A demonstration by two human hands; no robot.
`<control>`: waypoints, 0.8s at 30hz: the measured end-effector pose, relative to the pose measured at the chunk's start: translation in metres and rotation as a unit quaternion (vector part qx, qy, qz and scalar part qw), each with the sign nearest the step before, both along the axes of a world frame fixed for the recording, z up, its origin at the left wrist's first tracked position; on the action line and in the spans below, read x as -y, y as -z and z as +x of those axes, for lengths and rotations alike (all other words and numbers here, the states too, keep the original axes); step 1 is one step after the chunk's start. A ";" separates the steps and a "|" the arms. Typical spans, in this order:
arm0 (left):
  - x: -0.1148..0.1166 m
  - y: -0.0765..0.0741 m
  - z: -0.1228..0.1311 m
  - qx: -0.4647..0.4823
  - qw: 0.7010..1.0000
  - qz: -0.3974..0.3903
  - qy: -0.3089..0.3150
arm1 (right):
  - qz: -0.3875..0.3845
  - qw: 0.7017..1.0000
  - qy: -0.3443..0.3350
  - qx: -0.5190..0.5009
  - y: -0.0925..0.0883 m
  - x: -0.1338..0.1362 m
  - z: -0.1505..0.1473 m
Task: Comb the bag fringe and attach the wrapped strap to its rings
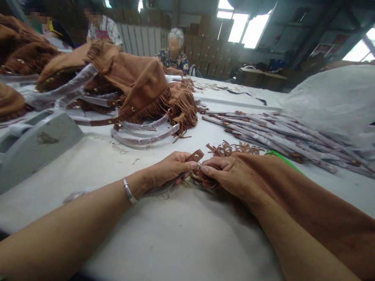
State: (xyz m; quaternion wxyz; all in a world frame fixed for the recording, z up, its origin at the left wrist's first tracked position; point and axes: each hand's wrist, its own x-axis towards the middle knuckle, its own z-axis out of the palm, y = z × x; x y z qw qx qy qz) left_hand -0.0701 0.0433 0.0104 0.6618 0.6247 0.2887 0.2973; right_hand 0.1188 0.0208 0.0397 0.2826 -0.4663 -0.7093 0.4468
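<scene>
My left hand (176, 167) pinches a brown leather strap (197, 155) near its end, where a small metal snap shows. Plastic wrap trails from the strap beneath my wrist. Close against it, my right hand (228, 172) has its fingers closed at a metal ring (198, 173) on the edge of a brown suede bag (276, 184). The thumbs nearly meet at the ring. The bag lies under my right forearm, with fringe (233, 149) sticking out beyond my fingers. Exactly how strap and ring join is hidden by my fingers.
Fringed brown bags (140, 82) with wrapped handles are heaped at the left, behind a grey tape dispenser (31, 148). Many wrapped straps (289, 138) lie at the right beside a large plastic bag (339, 99). Several people sit across the white table (168, 241).
</scene>
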 end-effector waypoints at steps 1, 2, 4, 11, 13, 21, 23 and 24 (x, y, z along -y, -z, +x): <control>0.001 -0.001 0.001 0.000 1.000 0.007 -0.002 | -0.009 1.000 0.002 -0.011 -0.001 0.000 0.000; 0.003 -0.002 0.002 0.003 1.000 0.014 -0.008 | -0.022 0.999 0.001 -0.024 -0.002 0.000 0.001; 0.003 -0.002 0.002 0.011 0.999 0.030 -0.025 | -0.051 0.998 -0.004 -0.042 -0.004 0.000 0.003; -0.006 0.001 -0.009 -0.005 1.000 0.028 0.003 | -0.095 0.990 -0.024 -0.103 -0.011 0.000 0.013; -0.007 0.001 -0.012 -0.011 0.999 0.020 0.022 | -0.097 0.990 -0.039 -0.098 -0.010 0.000 0.013; -0.002 -0.011 -0.020 -0.062 0.992 0.060 0.088 | -0.160 0.982 -0.069 -0.069 -0.010 0.001 0.009; -0.003 -0.012 -0.020 -0.073 0.990 0.072 0.092 | -0.157 0.983 -0.074 -0.056 -0.011 0.001 0.008; -0.004 -0.011 -0.020 -0.079 0.989 0.078 0.096 | -0.157 0.984 -0.072 -0.054 -0.011 0.001 0.008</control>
